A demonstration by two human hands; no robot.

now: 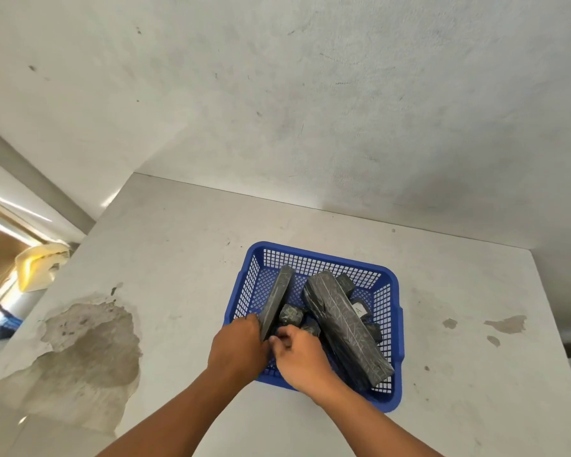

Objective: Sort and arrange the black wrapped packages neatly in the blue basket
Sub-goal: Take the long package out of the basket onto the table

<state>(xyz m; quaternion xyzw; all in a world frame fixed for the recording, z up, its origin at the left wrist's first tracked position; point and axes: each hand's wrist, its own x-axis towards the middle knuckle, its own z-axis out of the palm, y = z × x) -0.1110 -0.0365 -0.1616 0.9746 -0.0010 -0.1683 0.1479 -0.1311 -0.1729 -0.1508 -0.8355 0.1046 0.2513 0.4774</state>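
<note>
A blue mesh basket (323, 258) sits on the white table, holding several black wrapped packages. A flat long package (277, 295) stands on edge along the basket's left side, and my left hand (238, 347) grips its near end. A thick long package (346, 324) lies diagonally on the right, over smaller ones, one with a white label (359, 309). My right hand (302, 357) is inside the basket at the near side, its fingers closed around a small black package (290, 315); the grip itself is partly hidden.
The white table (178, 258) stands against a white wall, with a patch of peeled surface (89, 347) at the left and small chips (505, 324) at the right. A yellow-white object (40, 265) lies beyond the table's left edge.
</note>
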